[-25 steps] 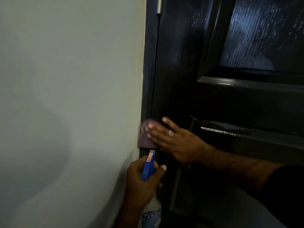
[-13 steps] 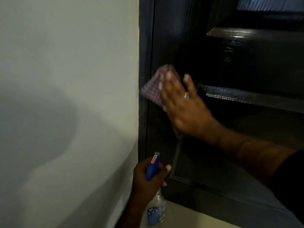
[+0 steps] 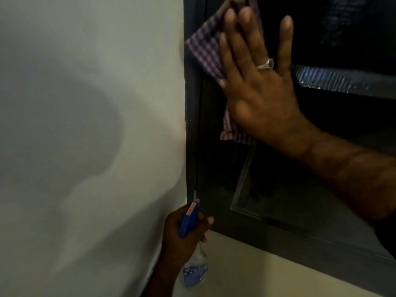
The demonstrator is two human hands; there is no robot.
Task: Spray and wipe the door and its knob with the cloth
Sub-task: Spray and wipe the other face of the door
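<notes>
Cloth [image 3: 205, 50], checked in purple and white, lies flat against the dark door [image 3: 278, 200], pressed there under my right hand [image 3: 259, 91]. The fingers of this hand are straight and spread, so the grip is released; the palm and fingers only push the cloth on the wood. One corner of the cloth comes out to the left of my fingers and reaches over the door frame [image 3: 190, 125], and another edge hangs out below the heel of the palm. A ring [image 3: 265, 64] sits on one finger of the same hand. To the right of the hand, a shiny moulding [image 3: 342, 80] of the door panel runs sideways.

My left hand [image 3: 182, 239] is well below the right one, near the bottom corner of the door. Its grip is clenched round the neck of a spray bottle [image 3: 194, 273]; the blue trigger head [image 3: 188, 219] stands up between thumb and fingers, just beside the frame. To the left of both hands is a pale wall [image 3: 85, 125]. I cannot see the knob.
</notes>
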